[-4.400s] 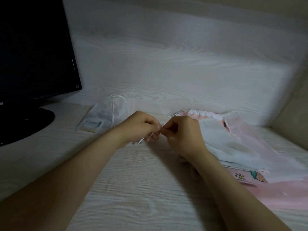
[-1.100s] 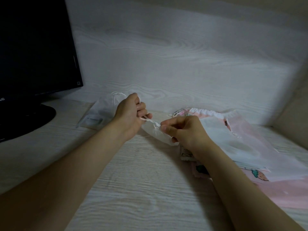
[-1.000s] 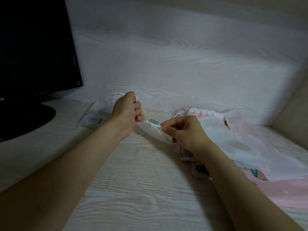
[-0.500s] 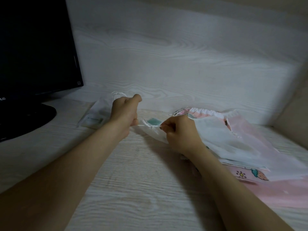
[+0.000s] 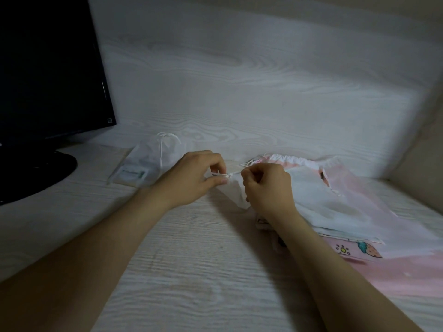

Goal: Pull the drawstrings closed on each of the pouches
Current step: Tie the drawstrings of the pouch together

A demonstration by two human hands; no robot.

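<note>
Both hands — left hand, right hand — pinch pouch drawstring.

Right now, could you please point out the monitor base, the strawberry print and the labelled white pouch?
monitor base (image 5: 31, 176): head view, top surface.
strawberry print (image 5: 370, 251): head view, berry body.
labelled white pouch (image 5: 153, 156): head view, middle fabric.

Two bare hands are counted: left hand, right hand. One black flat monitor is seen. Two sheer white drawstring pouches are singled out, held pouch and closed pouch; the pink-and-white fabric heap cannot be counted.
</note>
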